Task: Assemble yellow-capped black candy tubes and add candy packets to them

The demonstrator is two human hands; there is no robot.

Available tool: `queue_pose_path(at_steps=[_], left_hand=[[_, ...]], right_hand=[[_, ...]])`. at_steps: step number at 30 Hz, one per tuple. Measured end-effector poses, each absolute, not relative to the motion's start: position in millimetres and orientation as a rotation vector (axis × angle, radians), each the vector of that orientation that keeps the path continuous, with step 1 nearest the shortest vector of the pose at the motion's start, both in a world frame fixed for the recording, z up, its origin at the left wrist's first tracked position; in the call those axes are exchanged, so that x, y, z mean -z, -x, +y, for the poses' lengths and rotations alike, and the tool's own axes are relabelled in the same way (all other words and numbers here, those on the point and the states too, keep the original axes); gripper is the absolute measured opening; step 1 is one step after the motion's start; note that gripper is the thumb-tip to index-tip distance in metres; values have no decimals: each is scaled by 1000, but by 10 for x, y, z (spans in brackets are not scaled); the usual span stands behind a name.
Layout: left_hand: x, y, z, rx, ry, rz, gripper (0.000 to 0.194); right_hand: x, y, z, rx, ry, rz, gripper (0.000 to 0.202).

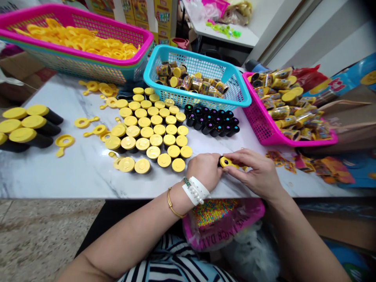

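Near the table's front edge, my left hand [204, 170] is closed around a small black tube, most of which the fingers hide. On the tube's end sits a yellow ring piece [230, 162] with a dark centre. My right hand [258, 170] pinches that ring piece between thumb and fingers, its handle partly covered. Left of my hands stand several yellow-capped black tubes [159, 130] in a close group. Just beyond my hands are several black tubes [208, 126] with coloured dots on their tops.
Behind stand a pink basket [132, 58] of yellow ring pieces, a blue basket [202, 100] and a pink basket [261, 125], both holding wrapped tubes. Loose yellow ring pieces [85, 122] lie at left. On my lap is a pink tray [188, 231] with colourful beads [214, 211].
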State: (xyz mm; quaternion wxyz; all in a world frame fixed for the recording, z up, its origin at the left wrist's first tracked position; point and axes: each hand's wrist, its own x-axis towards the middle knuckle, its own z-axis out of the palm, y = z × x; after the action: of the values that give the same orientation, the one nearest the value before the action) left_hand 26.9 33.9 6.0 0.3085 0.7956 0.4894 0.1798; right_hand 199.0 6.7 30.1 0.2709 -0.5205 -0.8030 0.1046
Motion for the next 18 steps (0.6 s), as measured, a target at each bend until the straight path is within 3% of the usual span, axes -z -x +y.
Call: queue_pose_path(at_steps=[13,18], left_hand=[[-70,-263,348,-506,-2060,1267,26],[-133,-200,432,-491,-1664,1031,23]], right_hand=[[-293,-2013,106,-278,1413,-2191,25],[-266,-2055,107,-267,1447,-2233,26]])
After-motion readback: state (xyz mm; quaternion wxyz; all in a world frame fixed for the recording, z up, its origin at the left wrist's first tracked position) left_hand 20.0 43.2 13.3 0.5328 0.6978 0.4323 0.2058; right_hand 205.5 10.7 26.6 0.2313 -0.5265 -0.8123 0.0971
